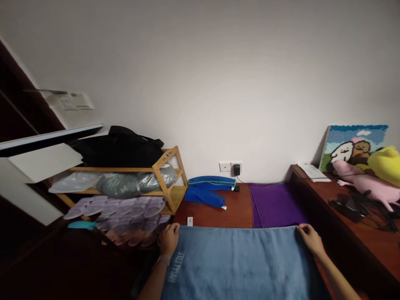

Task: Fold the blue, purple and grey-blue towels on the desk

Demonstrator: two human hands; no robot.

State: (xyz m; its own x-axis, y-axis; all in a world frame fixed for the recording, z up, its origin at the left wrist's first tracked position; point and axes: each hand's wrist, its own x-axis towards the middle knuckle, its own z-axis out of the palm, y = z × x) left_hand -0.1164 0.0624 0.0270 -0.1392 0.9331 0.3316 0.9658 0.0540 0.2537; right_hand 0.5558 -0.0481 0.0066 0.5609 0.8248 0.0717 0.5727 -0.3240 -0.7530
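A blue-grey towel [240, 262] with pale lettering near its left side is stretched out between my hands. My left hand [169, 241] pinches its far left corner. At the far right corner, my right hand [310, 238] is closed on the edge in the same way. The towel's near part runs out of the bottom of the view. Just beyond it, a folded purple cloth [278, 205] and a blue garment with white tags [208, 192] lie on the reddish-brown wooden surface [237, 214]. A small white tag [190, 221] shows at the towel's far left edge.
On the left stands a wooden rack [171, 183] with a black bag [121, 148], plastic-wrapped items and several lilac slippers [115, 207]. A raised ledge on the right holds a pink plush toy [365, 179], a picture [353, 143] and cables. A black plug [236, 169] sits in the wall socket.
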